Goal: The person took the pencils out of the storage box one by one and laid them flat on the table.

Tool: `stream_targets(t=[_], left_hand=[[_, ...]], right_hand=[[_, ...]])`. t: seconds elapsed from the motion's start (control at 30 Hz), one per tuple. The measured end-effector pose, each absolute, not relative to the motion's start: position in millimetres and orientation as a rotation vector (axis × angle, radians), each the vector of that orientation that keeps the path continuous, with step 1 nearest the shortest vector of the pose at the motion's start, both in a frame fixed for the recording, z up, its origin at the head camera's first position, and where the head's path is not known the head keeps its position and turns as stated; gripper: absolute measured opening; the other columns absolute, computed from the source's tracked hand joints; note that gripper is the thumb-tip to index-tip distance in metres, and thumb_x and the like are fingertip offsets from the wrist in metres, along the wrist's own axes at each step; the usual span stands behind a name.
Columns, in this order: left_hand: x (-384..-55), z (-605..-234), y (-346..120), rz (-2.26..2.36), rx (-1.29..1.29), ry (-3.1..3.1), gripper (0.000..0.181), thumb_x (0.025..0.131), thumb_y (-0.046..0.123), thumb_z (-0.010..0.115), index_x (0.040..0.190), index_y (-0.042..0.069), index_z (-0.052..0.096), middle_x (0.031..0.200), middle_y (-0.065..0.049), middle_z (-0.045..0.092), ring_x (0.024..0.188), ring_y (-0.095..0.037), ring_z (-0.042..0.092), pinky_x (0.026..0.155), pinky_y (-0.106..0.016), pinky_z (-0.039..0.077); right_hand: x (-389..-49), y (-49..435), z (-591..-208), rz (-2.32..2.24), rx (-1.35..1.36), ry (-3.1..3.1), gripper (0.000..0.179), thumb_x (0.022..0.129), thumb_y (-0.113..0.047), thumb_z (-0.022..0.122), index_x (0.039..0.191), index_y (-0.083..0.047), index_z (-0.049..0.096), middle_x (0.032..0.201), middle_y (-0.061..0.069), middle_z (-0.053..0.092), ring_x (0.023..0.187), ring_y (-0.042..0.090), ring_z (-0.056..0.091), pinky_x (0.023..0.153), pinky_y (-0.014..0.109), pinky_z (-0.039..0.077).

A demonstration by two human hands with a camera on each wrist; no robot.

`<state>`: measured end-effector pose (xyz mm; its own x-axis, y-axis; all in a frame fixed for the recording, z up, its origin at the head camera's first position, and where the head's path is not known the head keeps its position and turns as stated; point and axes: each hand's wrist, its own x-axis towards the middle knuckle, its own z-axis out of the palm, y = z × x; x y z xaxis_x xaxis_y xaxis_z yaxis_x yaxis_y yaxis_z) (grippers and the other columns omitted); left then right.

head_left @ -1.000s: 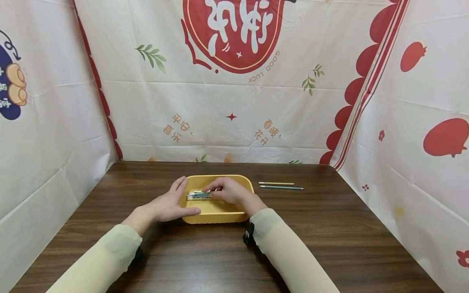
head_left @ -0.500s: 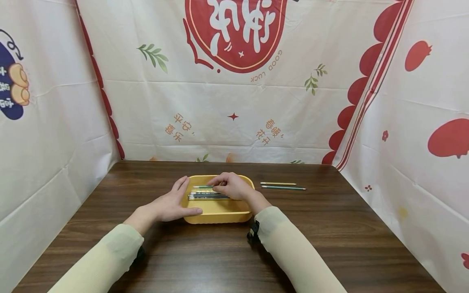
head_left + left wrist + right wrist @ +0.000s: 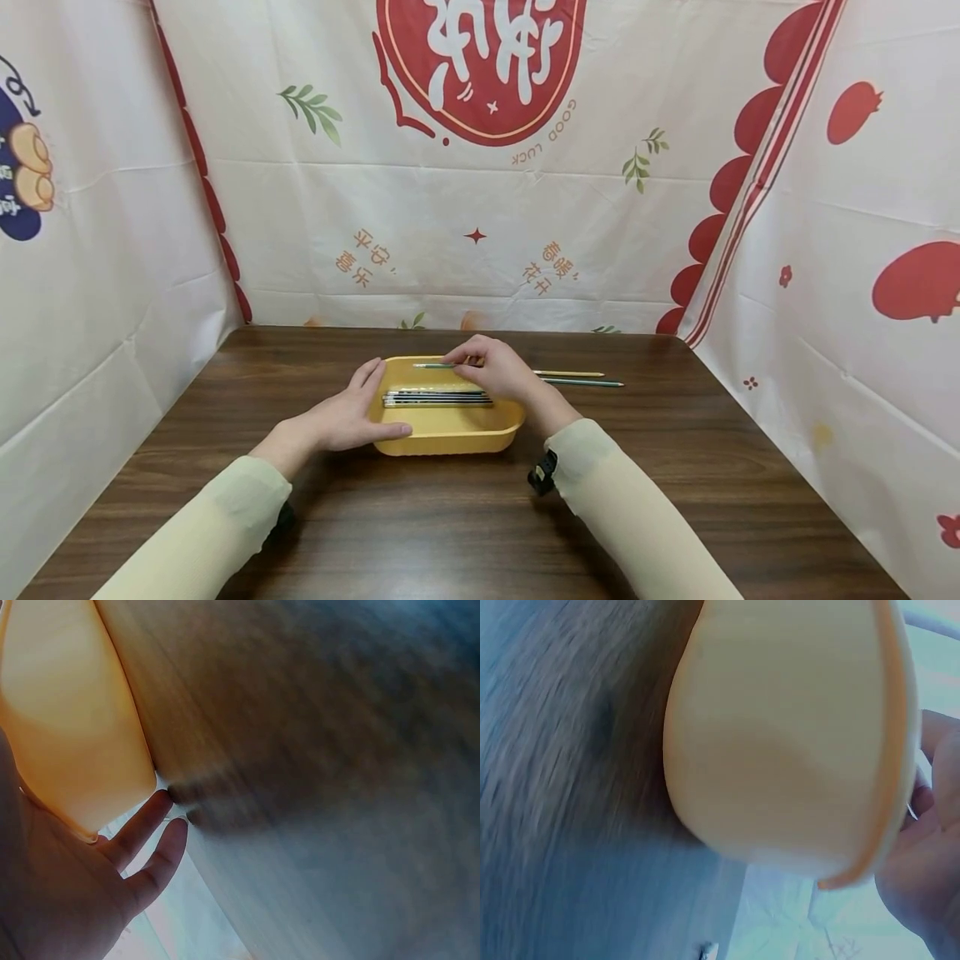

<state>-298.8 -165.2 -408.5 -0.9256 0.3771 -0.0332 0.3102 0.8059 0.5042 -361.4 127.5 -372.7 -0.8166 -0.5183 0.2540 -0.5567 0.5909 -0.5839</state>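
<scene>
A yellow plastic bin (image 3: pixel 450 444) stands on the table with several dark-striped pencils (image 3: pixel 438 400) lying side by side in it. My left hand (image 3: pixel 341 419) rests against the bin's left end, fingers spread and fairly straight, thumb along the near rim. In the left wrist view, two fingertips of that hand (image 3: pixel 75 889) extend beside the bin's wall (image 3: pixel 75 735). Above the bin's far right part, my right hand (image 3: pixel 497 367) pinches a green pencil (image 3: pixel 432 365), its eraser end pointing left. The right wrist view shows mostly the bin's outer wall (image 3: pixel 780 735), which hides the fingertips.
Right of the bin, a yellow pencil (image 3: pixel 577 374) and a green pencil (image 3: pixel 588 382) lie on the brown wooden table (image 3: pixel 420 533). Printed white cloth (image 3: pixel 472 200) hangs behind the table and along both sides.
My right hand has lifted the green pencil from the bin and moved it right and toward the far rim, uncovering the pencils inside. My left hand stays at the bin's end.
</scene>
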Motion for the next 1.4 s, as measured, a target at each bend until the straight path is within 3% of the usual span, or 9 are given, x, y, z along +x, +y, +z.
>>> stream_targets(t=[0.43, 0.6, 0.87, 1.07, 1.4], left_hand=[[-297.8, -409.3, -167.7, 0.738, 0.584, 2.872, 0.127, 0.080, 0.083, 0.061, 0.165, 0.014, -0.004, 0.171, -0.005, -0.007, 0.143, -0.037, 0.043, 0.112, -0.054, 0.041], [-298.8, -410.3, -168.7, 0.738, 0.587, 2.869, 0.127, 0.080, 0.083, 0.061, 0.165, 0.014, -0.004, 0.172, -0.005, -0.007, 0.144, -0.037, 0.042, 0.112, -0.054, 0.041], [-298.6, -410.2, -168.3, 0.743, 0.592, 2.874, 0.127, 0.080, 0.083, 0.062, 0.165, 0.013, -0.002, 0.172, -0.004, -0.007, 0.145, -0.037, 0.041, 0.113, -0.054, 0.040], [-298.1, -408.8, -167.3, 0.741, 0.597, 2.874, 0.127, 0.080, 0.083, 0.061, 0.165, 0.013, -0.002, 0.172, -0.005, -0.007, 0.145, -0.036, 0.041, 0.112, -0.053, 0.041], [-296.6, -408.5, -167.4, 0.746, 0.581, 2.858, 0.128, 0.079, 0.083, 0.061, 0.165, 0.015, -0.004, 0.171, -0.003, -0.008, 0.143, -0.036, 0.044, 0.111, -0.054, 0.041]], right_hand=[[-357.4, 177.6, -367.3, 0.986, 0.851, -2.762, 0.020, 0.098, -0.017, 0.068, 0.112, -0.027, 0.078, 0.105, -0.006, 0.066, 0.087, 0.016, 0.056, 0.077, 0.032, 0.049], [-358.1, 209.3, -370.7, 1.011, 0.762, -2.794, 0.019, 0.098, -0.019, 0.069, 0.112, -0.028, 0.077, 0.105, -0.005, 0.066, 0.088, 0.018, 0.057, 0.076, 0.034, 0.050], [-355.5, 264.4, -376.2, 0.975, 0.667, -2.793, 0.019, 0.096, -0.015, 0.070, 0.114, -0.016, 0.078, 0.100, 0.001, 0.067, 0.086, 0.020, 0.056, 0.072, 0.031, 0.049], [-353.3, 299.8, -388.4, 0.944, 0.578, -2.835, 0.018, 0.095, -0.012, 0.071, 0.111, -0.017, 0.079, 0.098, 0.001, 0.067, 0.087, 0.019, 0.055, 0.073, 0.030, 0.048], [-364.8, 320.7, -405.8, 0.887, 0.615, -2.932, 0.018, 0.093, -0.010, 0.072, 0.109, -0.015, 0.079, 0.100, 0.002, 0.072, 0.087, 0.016, 0.056, 0.076, 0.029, 0.047]])
